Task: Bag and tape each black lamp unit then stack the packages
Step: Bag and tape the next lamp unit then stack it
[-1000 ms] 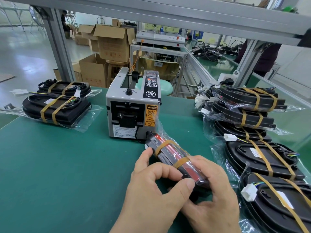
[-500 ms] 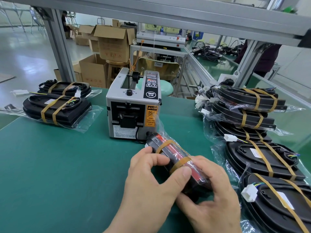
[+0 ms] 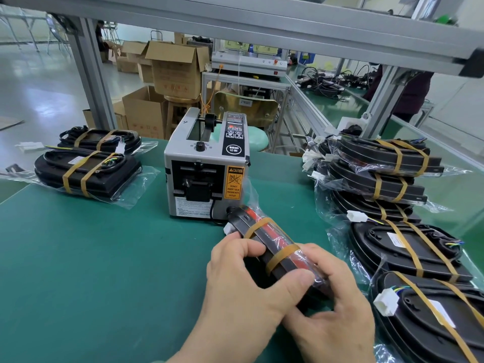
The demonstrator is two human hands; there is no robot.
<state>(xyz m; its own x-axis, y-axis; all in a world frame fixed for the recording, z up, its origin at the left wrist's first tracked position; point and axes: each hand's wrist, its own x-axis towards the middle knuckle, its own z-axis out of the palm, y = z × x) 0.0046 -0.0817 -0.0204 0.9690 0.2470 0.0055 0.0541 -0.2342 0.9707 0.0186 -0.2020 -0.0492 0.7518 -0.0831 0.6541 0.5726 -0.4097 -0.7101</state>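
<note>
Left hand [image 3: 243, 279] pinches and right hand [image 3: 337, 305] curls under the lamp unit [image 3: 262, 230], hiding its near end; glossy film, tan tape bands [image 3: 281, 256], boxy dispenser [image 3: 207, 166] at twelve o'clock.

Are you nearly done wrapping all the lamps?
Done: two taped packages lie at the left, and a pile of more stands at the right. In hand: the left hand and right hand grip a bagged lamp unit wearing two tape bands. Left: putting it on a pile. No unwrapped lamps show, so it may be nearly finished.
</note>
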